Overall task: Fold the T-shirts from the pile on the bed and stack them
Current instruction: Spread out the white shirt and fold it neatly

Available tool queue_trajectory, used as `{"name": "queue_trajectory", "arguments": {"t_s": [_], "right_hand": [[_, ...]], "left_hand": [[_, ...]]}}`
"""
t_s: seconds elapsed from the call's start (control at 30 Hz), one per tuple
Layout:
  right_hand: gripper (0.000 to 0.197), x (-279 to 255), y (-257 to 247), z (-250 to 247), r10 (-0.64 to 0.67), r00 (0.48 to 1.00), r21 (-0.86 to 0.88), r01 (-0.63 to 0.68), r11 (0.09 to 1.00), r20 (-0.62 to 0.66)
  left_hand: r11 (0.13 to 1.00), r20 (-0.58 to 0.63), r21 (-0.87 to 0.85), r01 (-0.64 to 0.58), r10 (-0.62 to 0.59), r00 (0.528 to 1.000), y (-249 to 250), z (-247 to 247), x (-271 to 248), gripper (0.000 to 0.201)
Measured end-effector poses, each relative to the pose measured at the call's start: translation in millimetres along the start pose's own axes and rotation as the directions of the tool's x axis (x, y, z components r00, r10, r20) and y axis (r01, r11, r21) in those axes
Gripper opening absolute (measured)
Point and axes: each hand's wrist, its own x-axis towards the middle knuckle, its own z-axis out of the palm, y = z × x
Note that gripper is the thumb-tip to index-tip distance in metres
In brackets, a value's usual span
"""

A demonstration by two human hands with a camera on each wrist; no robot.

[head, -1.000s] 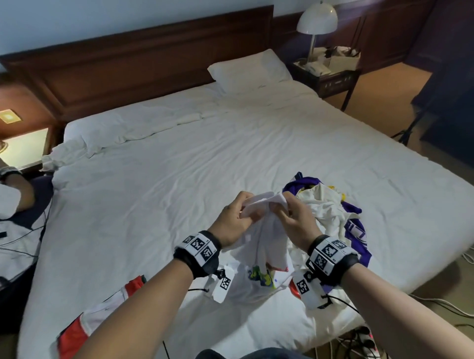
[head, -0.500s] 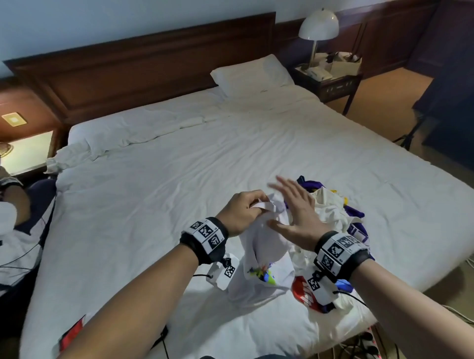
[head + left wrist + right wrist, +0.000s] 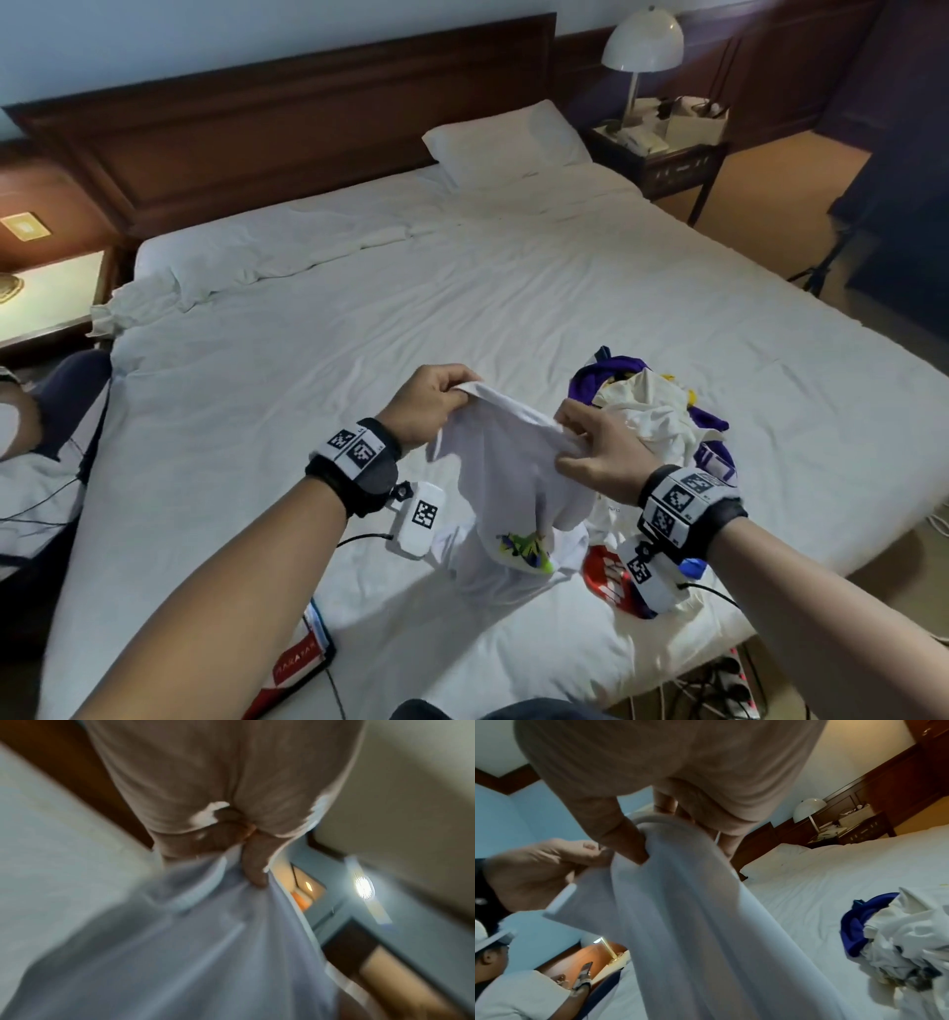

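A white T-shirt with a green and yellow print hangs above the bed, held up by both hands. My left hand grips its top edge at the left; in the left wrist view my fingers curl into the white cloth. My right hand pinches the same edge at the right, with thumb and fingers on the shirt. The pile of T-shirts, white and purple, lies just right of my right hand, also seen in the right wrist view.
A red and white garment lies at the near bed edge, another red-printed one under my right wrist. A pillow lies at the head. A nightstand with a lamp stands at the right. A seated person is at the bed's left side.
My right hand, which had let go and spread its fingers, now pinches the shirt's edge again. Both hands have moved apart, stretching the top edge and lifting the shirt.
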Motion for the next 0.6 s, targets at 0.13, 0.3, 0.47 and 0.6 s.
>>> {"name": "queue_trajectory", "arguments": {"t_s": [0.13,0.3,0.47,0.6], "right_hand": [[0.028,-6,23,-7,0.075,0.997,-0.299,-0.065,0.952,0.022],[0.061,-14,19,-3,0.105,0.983,-0.513,-0.013,0.858,0.151],[0.060,7,-25,40,-0.057,0.995,-0.013,0.059,0.998,0.085],[0.024,9,-26,49,0.017,0.996,0.070,-0.023,0.997,0.084]], "left_hand": [[0.938,-0.150,-0.347,0.023,-0.080,0.985,-12,-20,-5,0.031],[0.999,-0.003,0.017,0.029,-0.029,1.000,-17,-37,-20,0.033],[0.971,0.260,0.231,-0.064,0.002,0.966,33,6,-40,0.024],[0.970,0.236,0.207,-0.130,0.080,0.968,47,-1,-44,0.037]]}}
